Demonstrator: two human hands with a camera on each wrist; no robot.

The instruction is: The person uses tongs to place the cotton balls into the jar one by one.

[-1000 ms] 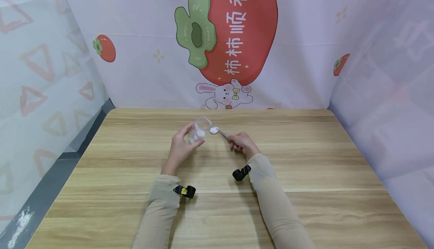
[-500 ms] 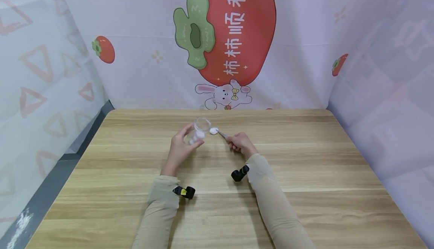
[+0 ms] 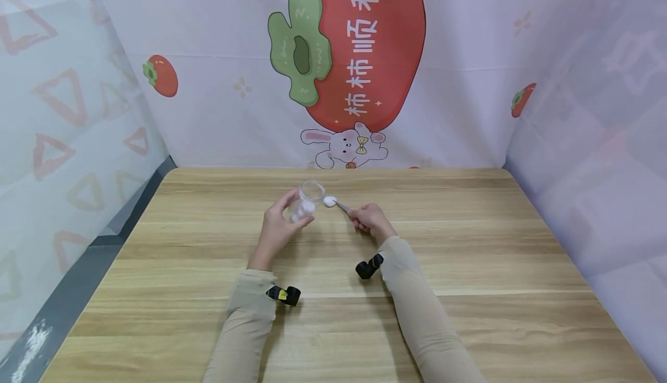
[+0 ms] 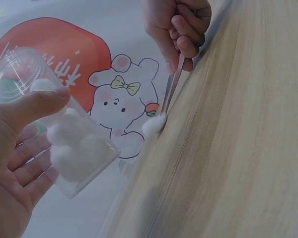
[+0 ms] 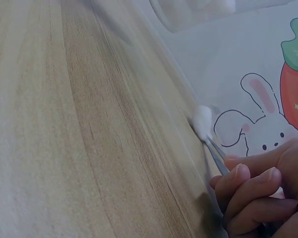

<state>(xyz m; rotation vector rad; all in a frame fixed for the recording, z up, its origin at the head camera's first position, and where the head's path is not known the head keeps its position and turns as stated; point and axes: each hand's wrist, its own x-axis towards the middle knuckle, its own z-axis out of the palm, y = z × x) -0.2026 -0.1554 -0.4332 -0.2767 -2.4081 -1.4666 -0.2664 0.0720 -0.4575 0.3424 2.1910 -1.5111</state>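
Observation:
My left hand (image 3: 278,226) grips a clear plastic jar (image 4: 84,148), its thumb on one side and fingers on the other. The jar is tilted, lidless at its mouth, and several white cotton balls (image 4: 72,131) lie toward its bottom. In my right hand (image 3: 371,219) is a pair of metal tweezers (image 4: 174,89), pinched between thumb and fingers. The tips of the tweezers are at a single cotton ball (image 5: 202,121), low at the wooden surface and just right of the jar's mouth in the head view.
A wooden table (image 3: 333,325) spans the space under both arms. Behind it hangs a white cloth (image 3: 219,122) printed with a large persimmon and a rabbit. Patterned sheets (image 3: 68,110) flank the table. Each wrist carries a small black camera (image 3: 370,267).

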